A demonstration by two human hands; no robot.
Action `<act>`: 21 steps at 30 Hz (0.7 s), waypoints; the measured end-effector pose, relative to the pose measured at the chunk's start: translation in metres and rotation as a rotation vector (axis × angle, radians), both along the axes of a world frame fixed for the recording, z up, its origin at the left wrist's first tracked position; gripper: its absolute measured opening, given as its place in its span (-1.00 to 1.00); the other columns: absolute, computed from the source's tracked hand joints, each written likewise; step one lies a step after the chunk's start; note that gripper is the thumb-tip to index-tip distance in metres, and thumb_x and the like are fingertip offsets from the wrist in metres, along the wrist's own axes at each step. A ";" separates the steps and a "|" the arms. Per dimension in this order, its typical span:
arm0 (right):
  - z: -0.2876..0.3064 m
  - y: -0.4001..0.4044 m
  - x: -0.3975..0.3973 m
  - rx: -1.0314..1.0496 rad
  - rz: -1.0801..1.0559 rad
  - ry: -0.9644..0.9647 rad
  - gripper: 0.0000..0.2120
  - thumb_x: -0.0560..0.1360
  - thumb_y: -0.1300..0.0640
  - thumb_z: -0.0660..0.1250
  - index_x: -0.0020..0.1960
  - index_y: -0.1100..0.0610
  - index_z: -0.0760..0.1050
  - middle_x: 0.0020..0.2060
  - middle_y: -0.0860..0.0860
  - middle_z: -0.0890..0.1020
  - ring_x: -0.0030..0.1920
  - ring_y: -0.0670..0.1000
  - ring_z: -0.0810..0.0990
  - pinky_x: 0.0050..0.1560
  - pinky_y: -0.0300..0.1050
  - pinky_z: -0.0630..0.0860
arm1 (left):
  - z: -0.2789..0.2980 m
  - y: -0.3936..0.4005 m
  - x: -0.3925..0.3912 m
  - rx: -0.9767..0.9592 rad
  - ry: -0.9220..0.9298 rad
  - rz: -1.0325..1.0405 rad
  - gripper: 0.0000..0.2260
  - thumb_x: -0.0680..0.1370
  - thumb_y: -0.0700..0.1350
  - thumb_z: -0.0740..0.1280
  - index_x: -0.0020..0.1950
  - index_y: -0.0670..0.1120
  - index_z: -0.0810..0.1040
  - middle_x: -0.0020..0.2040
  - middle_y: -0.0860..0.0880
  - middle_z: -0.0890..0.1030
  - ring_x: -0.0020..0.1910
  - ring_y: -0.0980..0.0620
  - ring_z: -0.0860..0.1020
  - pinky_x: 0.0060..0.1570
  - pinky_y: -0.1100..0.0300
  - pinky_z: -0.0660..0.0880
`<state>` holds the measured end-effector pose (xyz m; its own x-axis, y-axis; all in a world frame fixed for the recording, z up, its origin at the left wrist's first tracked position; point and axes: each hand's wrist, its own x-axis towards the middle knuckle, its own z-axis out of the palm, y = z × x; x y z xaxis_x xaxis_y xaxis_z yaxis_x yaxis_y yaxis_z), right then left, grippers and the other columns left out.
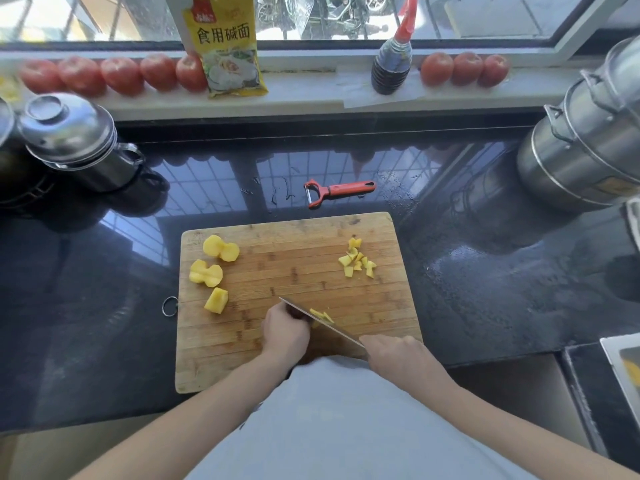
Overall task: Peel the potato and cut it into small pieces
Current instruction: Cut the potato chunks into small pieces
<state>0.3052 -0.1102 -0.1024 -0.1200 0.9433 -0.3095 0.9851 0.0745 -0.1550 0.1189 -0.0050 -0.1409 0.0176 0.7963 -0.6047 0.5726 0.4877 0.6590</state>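
Wooden board (294, 271), knife (322, 322) hiding potato (320, 315)

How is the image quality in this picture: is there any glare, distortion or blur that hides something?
Head view: strong wide-angle bending at the windowsill; the black countertop mirrors the bright window grid; the window itself is overexposed; the knife and left hand look slightly soft, while the potato pieces stay clear.

pale yellow peeled potato chunks (221, 248) on a striped tan bamboo cutting board (294, 265), red plastic peeler (337, 191), glossy speckled black counter (485, 271)
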 end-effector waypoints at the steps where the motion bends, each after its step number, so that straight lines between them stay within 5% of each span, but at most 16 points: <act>1: -0.001 0.004 -0.003 -0.100 0.004 -0.030 -0.99 0.53 0.15 0.25 -0.07 0.07 0.43 -0.25 -0.02 0.59 -0.31 0.20 0.62 -0.43 -0.04 0.32 | 0.001 0.001 0.000 -0.008 0.002 0.009 -0.91 0.46 -0.25 0.45 -0.07 -0.10 0.70 -0.12 -0.08 0.72 -0.02 -0.19 0.64 -0.11 0.11 0.49; 4: -0.002 0.017 -0.011 -0.229 -0.050 -0.015 -0.88 0.64 0.11 0.12 0.09 0.09 0.42 -0.02 0.03 0.62 -0.04 0.24 0.63 -0.25 -0.03 0.28 | 0.003 0.002 0.003 -0.017 0.025 0.012 -0.90 0.45 -0.28 0.43 -0.08 -0.12 0.68 -0.11 -0.12 0.71 -0.01 -0.22 0.62 -0.06 0.06 0.54; 8: -0.003 0.029 -0.021 -0.173 -0.092 0.103 -0.87 0.63 0.04 0.16 0.03 0.07 0.43 -0.06 0.04 0.66 -0.07 0.27 0.64 -0.23 0.01 0.42 | 0.003 0.002 0.003 -0.005 0.043 -0.005 -0.85 0.45 -0.28 0.42 -0.25 -0.05 0.62 -0.22 -0.03 0.68 -0.03 -0.20 0.62 -0.09 0.09 0.49; 15: 0.016 0.013 -0.005 -0.021 -0.236 0.252 -0.81 0.59 0.05 0.12 -0.06 0.09 0.47 -0.22 0.02 0.62 -0.19 0.20 0.56 -0.23 0.05 0.45 | -0.002 -0.003 -0.001 0.026 0.039 -0.014 -0.88 0.55 -0.09 0.49 -0.16 0.00 0.60 -0.17 -0.02 0.70 -0.05 -0.09 0.62 -0.16 0.11 0.41; 19: 0.011 -0.004 -0.001 0.159 -0.165 0.260 -0.78 0.42 0.25 0.28 -0.30 0.02 0.30 -0.52 -0.07 0.36 -0.53 0.10 0.33 -0.59 -0.01 0.41 | 0.000 -0.003 0.002 0.017 0.061 0.013 -0.87 0.54 -0.10 0.48 -0.18 -0.03 0.60 -0.20 -0.02 0.70 -0.06 -0.09 0.63 -0.15 0.10 0.44; 21: 0.008 -0.005 0.001 0.191 -0.114 0.220 -0.75 0.33 0.25 0.32 -0.34 0.01 0.27 -0.56 -0.07 0.33 -0.52 0.02 0.17 -0.64 -0.11 0.32 | 0.001 -0.004 0.003 0.020 0.058 0.023 -0.85 0.54 -0.10 0.48 -0.21 -0.04 0.59 -0.22 -0.02 0.70 -0.07 -0.09 0.63 -0.15 0.09 0.45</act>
